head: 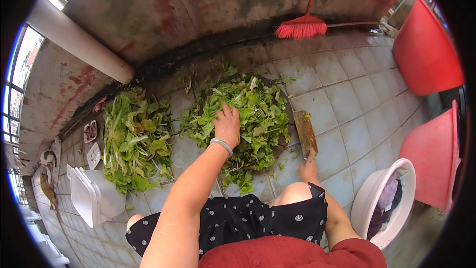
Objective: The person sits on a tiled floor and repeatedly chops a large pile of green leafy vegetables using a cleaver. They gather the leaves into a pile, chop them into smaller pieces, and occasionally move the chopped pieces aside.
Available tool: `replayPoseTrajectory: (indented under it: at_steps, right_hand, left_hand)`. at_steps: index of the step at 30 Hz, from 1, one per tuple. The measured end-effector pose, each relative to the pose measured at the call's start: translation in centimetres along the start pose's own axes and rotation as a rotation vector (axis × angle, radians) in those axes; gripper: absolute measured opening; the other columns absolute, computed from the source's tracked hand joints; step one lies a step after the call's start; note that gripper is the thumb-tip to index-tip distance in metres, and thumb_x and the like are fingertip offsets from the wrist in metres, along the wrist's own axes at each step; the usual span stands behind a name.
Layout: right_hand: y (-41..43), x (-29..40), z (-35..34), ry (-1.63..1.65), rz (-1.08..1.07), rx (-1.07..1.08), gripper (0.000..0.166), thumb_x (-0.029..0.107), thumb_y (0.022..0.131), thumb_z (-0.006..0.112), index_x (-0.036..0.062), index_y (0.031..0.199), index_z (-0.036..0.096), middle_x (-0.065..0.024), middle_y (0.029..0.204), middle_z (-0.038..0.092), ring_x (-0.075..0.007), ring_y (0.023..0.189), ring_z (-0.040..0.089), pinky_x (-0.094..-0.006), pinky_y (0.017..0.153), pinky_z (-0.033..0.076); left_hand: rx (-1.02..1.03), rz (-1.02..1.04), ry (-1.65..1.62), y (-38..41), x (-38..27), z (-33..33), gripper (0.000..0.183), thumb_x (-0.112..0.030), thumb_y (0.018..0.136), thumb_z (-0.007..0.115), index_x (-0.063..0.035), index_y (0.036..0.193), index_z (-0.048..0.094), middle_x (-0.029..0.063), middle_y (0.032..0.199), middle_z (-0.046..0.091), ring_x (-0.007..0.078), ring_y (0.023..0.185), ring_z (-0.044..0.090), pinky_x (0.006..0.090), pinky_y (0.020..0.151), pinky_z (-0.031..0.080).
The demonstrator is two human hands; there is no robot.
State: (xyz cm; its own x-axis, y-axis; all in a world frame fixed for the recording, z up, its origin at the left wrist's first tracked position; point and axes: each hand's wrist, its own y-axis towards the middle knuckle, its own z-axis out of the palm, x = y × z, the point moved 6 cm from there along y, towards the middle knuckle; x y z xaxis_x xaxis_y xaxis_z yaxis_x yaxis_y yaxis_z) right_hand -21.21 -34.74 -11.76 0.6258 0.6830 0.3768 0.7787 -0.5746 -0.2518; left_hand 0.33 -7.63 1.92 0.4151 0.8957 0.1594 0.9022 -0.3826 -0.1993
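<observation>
A mound of chopped leafy greens (256, 119) is heaped on a dark round board (286, 137) on the tiled floor before me. My left hand (227, 126), with a pale bangle at the wrist, rests on top of this mound, fingers spread over the leaves. It grips nothing that I can see. My right hand (309, 167) is closed around the handle of a cleaver (305, 130). The wide blade, with bits of green stuck on it, lies just right of the board. Farther left is a pile of uncut leafy greens (137, 137).
A white plastic bin (98, 197) and small trays (90, 131) lie left, with two cats (48, 190) beyond. Rightward stand a tub of cloth (383, 201), a pink basin (427, 156) and a red tub (424, 48). A red broom (303, 26) leans on the wall.
</observation>
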Motion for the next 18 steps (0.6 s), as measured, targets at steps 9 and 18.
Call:
replayPoseTrajectory:
  at_steps: [9, 18]
  right_hand:
    - [6.6, 23.1, -16.4, 0.233, -1.007, -0.345, 0.015, 0.005, 0.083, 0.050, 0.0024, 0.098, 0.055, -0.0166, 0.074, 0.056, -0.0346, 0.066, 0.055, -0.0394, 0.058, 0.044]
    - [14.1, 25.9, -0.1, -0.160, -0.730, 0.064, 0.018, 0.018, 0.087, 0.048, 0.0019, 0.084, 0.054, -0.0192, 0.075, 0.060, -0.0374, 0.071, 0.059, -0.0446, 0.064, 0.048]
  left_hand:
    - [0.064, -0.020, 0.098, 0.5, -0.1, 1.1, 0.075, -0.026, 0.068, 0.072, -0.0004, 0.128, 0.033, 0.0242, 0.128, 0.034, 0.0395, 0.110, 0.045, 0.0420, 0.080, 0.049]
    - [0.056, -0.036, 0.010, 0.7, -0.7, 0.3, 0.078, -0.018, 0.063, 0.076, 0.0005, 0.126, 0.034, 0.0243, 0.130, 0.031, 0.0402, 0.113, 0.042, 0.0441, 0.082, 0.048]
